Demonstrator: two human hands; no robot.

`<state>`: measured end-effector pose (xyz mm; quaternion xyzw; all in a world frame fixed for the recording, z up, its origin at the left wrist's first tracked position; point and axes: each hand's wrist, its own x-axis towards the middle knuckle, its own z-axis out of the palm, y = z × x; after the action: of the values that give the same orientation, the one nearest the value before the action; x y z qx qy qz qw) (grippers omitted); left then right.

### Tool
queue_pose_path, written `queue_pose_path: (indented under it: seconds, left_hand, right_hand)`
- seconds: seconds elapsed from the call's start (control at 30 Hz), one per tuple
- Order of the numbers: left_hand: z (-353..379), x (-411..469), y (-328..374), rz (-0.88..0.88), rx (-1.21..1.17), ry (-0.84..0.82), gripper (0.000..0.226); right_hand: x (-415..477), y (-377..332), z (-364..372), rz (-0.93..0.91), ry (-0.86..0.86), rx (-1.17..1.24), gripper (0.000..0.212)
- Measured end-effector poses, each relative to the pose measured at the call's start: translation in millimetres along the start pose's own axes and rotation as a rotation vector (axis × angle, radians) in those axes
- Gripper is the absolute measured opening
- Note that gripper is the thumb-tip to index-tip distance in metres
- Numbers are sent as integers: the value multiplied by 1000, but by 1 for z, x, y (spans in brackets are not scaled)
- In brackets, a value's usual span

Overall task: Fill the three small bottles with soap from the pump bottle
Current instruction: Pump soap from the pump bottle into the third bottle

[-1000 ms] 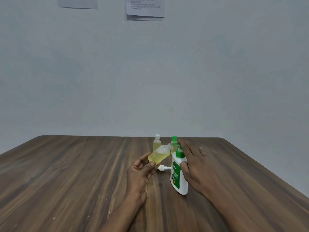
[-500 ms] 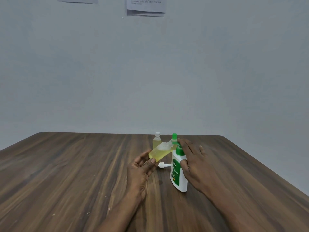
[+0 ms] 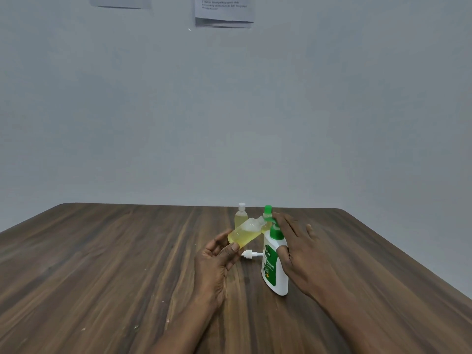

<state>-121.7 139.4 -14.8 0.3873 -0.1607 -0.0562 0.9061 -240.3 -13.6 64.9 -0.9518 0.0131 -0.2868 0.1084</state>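
L hand (image 3: 214,264) grips tilted small bottle (image 3: 244,235), mostly full, as flat-fingered R hand (image 3: 298,249) presses pump bottle (image 3: 274,272); white-cap bottle (image 3: 241,217), green-cap bottle (image 3: 267,208) behind look done.

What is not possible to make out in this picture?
Head view only.
- Green-capped bottle: body hidden behind the tilted small bottle and the pump bottle.
- Pump top: partly under the right hand.
- Wall paper: cut by the top edge, print too small.
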Motion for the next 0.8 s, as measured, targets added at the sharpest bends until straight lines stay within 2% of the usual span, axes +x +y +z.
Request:
queue_pose_path:
  seconds: [0.4, 0.67, 0.8]
  left_hand:
    - [-3, 3, -4, -11, -7, 26, 44]
    - [-2, 2, -4, -3, -8, 21, 47]
    - [-2, 1, -2, -1, -17, 11, 48]
  right_hand:
    - [0, 0, -3, 20, -15, 5, 64]
    - [0, -1, 1, 20, -29, 12, 58]
    - [1, 2, 2, 27, -16, 18, 62]
